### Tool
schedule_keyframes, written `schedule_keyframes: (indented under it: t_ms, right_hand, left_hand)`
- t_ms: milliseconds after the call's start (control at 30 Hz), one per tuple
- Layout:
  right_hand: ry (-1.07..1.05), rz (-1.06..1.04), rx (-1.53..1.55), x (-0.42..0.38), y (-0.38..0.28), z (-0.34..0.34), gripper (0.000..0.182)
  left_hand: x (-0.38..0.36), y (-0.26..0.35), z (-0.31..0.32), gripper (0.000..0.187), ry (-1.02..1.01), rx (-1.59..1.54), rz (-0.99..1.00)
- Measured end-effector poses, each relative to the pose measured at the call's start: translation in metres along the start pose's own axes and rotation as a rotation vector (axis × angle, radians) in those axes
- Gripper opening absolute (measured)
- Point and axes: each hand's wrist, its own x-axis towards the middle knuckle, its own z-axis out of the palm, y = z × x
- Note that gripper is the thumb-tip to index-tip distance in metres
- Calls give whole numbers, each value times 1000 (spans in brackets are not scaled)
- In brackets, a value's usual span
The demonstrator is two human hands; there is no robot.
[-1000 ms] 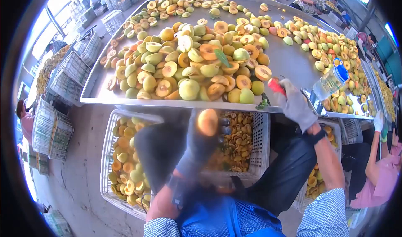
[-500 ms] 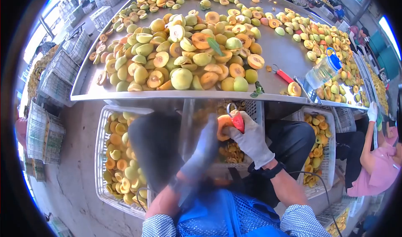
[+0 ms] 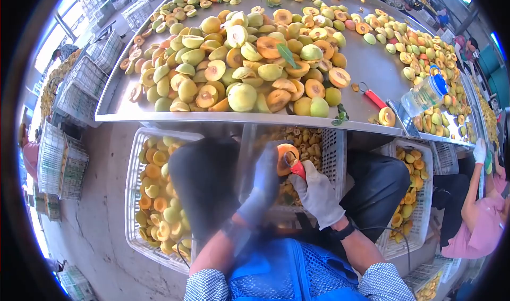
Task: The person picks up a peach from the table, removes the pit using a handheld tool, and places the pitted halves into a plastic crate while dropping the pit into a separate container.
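In my left hand, gloved and partly blurred, is a peach half with its orange cut face turned toward the right hand. My right hand, in a pale glove, grips the red handle of a pitting tool. Its metal loop sits at the middle of the cut face. Both hands are above a crate between the knees, which holds pits and fruit scraps. Above them, a large heap of halved peaches rests on a metal table.
A second red-handled tool lies on the table beside a blue-capped bottle. Crates of peach halves stand at left and right. A co-worker in pink sits at far right, one gloved hand at the table edge.
The tool's loop has come down onto the peach half's cut face, which now tilts more toward the camera. The whole view has shifted slightly.
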Motion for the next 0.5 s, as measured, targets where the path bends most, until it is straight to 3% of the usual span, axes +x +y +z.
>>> schedule_keyframes:
  t_ms: [300, 400, 500]
  right_hand:
    - [-29, 11, -2, -2, 12, 21, 23]
    - [-23, 24, -13, -6, 9, 24, 24]
    - [-3, 58, -59, -15, 18, 34, 26]
  left_hand:
    - [4, 4, 1, 40, 164, 167, 49]
    - [6, 10, 3, 37, 185, 264, -32]
    - [9, 4, 1, 36, 160, 451, 123]
